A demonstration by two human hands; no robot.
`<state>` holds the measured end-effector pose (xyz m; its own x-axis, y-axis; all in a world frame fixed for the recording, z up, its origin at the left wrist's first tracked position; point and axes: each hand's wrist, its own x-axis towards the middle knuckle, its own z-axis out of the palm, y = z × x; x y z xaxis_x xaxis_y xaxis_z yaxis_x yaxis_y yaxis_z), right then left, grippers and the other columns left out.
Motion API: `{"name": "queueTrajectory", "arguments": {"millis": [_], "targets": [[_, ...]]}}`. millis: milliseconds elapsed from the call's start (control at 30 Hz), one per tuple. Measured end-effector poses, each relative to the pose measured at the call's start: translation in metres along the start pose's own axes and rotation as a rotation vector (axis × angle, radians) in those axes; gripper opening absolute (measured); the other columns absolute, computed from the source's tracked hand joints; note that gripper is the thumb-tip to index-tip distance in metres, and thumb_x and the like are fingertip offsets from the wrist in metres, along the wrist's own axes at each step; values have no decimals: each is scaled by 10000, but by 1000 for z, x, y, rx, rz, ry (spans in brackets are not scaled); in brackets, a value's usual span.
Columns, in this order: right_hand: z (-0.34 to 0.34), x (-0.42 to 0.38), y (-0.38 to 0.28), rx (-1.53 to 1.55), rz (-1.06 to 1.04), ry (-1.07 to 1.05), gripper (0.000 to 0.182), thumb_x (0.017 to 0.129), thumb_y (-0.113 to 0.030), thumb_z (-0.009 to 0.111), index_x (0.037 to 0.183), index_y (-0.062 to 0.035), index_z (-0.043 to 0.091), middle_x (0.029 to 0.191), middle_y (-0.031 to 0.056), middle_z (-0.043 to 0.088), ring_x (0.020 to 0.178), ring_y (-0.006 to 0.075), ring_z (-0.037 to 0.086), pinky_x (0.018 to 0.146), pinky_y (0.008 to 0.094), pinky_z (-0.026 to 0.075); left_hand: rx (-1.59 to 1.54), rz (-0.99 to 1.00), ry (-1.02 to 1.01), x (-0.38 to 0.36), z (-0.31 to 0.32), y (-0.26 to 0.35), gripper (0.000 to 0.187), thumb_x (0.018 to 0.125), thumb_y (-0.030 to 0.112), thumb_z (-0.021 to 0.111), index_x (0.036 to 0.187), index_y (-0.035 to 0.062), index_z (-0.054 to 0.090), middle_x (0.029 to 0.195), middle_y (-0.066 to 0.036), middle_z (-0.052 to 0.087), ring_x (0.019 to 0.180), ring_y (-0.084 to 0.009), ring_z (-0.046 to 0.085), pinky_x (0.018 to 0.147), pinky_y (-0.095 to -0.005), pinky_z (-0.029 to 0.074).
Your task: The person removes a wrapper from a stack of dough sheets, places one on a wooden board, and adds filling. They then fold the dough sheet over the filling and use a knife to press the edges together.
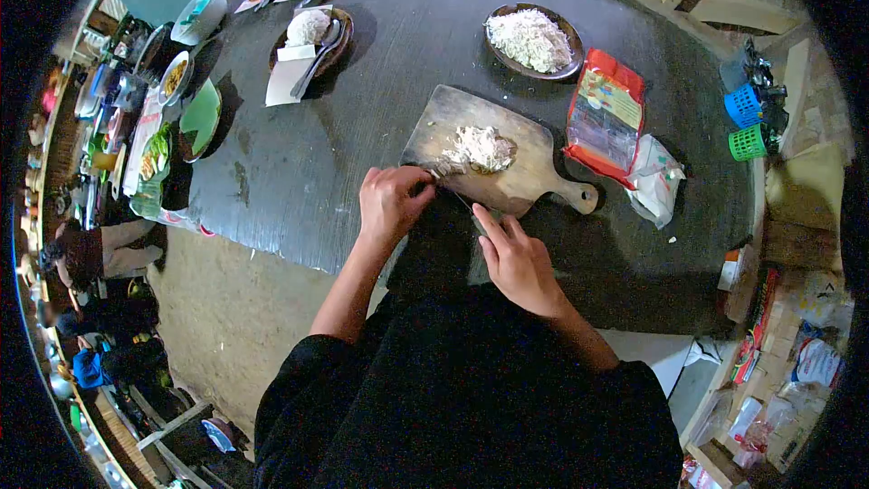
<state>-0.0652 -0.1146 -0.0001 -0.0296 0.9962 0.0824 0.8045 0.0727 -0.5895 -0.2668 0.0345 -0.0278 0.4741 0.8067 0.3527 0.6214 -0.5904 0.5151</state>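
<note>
A wooden cutting board (534, 167) with a handle lies on the dark table, bearing a heap of pale shredded food (484, 149). My left hand (389, 204) is at the board's near left corner, fingers pinched together on a small piece that is too hidden to name. Beside the board's near edge, my right hand (518, 258) is closed round a knife, whose thin dark blade (460, 199) points toward my left fingertips. Behind the board stands a dark plate (579, 56) heaped with white shreds (531, 40).
Right of the board lie a red package (608, 113) and a white plastic bag (655, 181). Plates with rice (309, 27) and cutlery stand at the back left. A green plate (201, 118) and bowls line the left edge. Baskets (744, 107) hang right. Another person sits lower left.
</note>
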Motion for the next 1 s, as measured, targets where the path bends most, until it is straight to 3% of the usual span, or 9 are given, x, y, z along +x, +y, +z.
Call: {"name": "queueTrajectory", "arguments": {"millis": [233,300,433,500,1000], "targets": [[3,0,-3,12,6,-41,557,999,-199,588,1534,-180,434,1031,264,638,659,438,672,562,517,565,12,4,31,0,0,1,131,778,186,790,881,111,766,915,-41,766,831,-243,709,762,-389,476],[4,0,-6,-26,20,-39,558,996,-190,593,1531,-171,436,1018,259,639,652,441,669,561,517,566,19,-33,-5,0,-1,3,156,760,180,836,892,112,787,954,-56,783,893,-255,733,818,-386,516],[8,9,-6,-28,17,-23,553,995,-183,593,1525,-156,439,1000,257,636,652,442,668,559,515,565,15,-57,-10,0,-1,3,147,765,177,833,888,112,785,953,-56,782,889,-256,735,821,-386,522],[7,12,-6,-20,19,-38,548,995,-184,594,1520,-142,442,981,254,633,645,439,665,554,514,562,-5,-13,32,0,0,3,122,788,186,799,874,104,772,923,-44,773,840,-240,720,761,-378,489],[3,-1,-4,-9,25,-77,564,1009,-212,580,1543,-160,406,1015,279,640,686,452,677,584,523,576,8,7,61,-2,4,-2,132,746,140,827,862,98,779,959,-45,777,850,-274,697,812,-396,540]]}}
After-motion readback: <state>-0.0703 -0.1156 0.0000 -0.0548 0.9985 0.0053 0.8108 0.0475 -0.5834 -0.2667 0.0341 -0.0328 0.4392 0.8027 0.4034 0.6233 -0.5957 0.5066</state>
